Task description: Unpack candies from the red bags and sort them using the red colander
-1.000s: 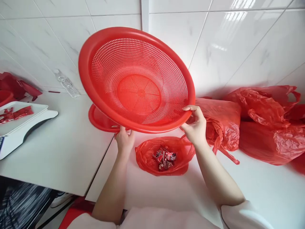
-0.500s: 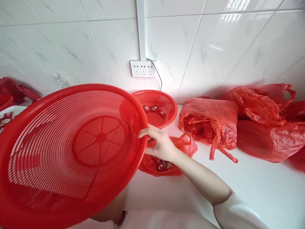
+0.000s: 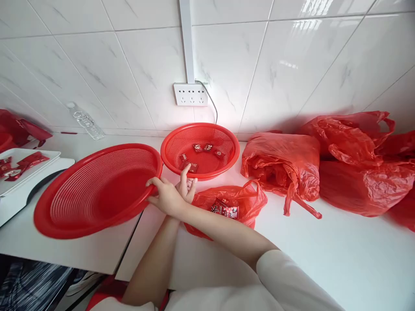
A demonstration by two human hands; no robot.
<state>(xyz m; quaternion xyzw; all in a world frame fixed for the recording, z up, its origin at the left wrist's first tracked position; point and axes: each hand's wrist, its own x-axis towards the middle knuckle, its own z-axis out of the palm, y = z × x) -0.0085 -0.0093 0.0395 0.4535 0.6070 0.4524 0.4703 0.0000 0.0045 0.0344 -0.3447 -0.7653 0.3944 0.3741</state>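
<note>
My right hand crosses over my left forearm and grips the right rim of a large red plastic mesh basket. This basket is tilted, and no loose items show inside. My left hand, partly behind the right one, is at the front rim of a second red mesh basket. Its fingers are apart, with one fingertip over the rim beside a small red packet. Several more red packets lie in that basket. Just right of my hands sits an open red plastic bag with printed packets inside.
Full red plastic bags are piled along the wall at right. At left stands a white tray with red packets. A clear bottle leans near the wall, left of a socket strip. A gap splits the white tabletops.
My right hand has brought the large basket down and away from me, toward the left tabletop. My left hand, hidden behind it before, now shows at the second basket.
</note>
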